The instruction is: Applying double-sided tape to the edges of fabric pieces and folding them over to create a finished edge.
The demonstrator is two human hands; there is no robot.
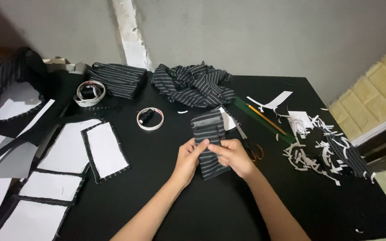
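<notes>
My 2 hands pinch a striped fabric strip.
My left hand (187, 158) and right hand (234, 156) grip the strip (207, 131) between them above the black surface (166, 192); scissors (251, 147) lie just right.

Soft even indoor light, dim far left corner, faint sheen on the black table (166, 187), sharp focus, slight wide-angle bending at edges

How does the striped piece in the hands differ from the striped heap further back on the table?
The striped piece is small, flat and roughly rectangular; the striped heap is larger and crumpled. The left hand and right hand pinch the piece, while the heap lies untouched. Both are dark cloth with thin pale stripes.
</notes>
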